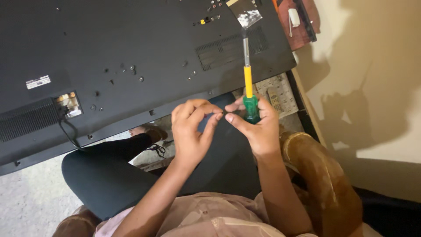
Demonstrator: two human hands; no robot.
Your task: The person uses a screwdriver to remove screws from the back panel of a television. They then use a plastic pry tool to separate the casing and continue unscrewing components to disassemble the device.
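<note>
My right hand (258,125) grips a screwdriver (248,83) by its green handle, the yellow collar and metal shaft pointing up over the back of a large black flat-screen panel (131,48). My left hand (193,131) is close beside it, thumb and forefinger pinched on a tiny dark piece, likely a screw (221,115), which touches my right fingertips. Both hands hover just below the panel's lower edge, above my lap in black trousers.
Several loose screws (131,69) lie on the panel's back. A cable (70,131) hangs from a port at the left. A remote control (276,94) lies under the panel's corner. A brown wooden chair arm (320,175) curves at my right; a cream wall is beyond.
</note>
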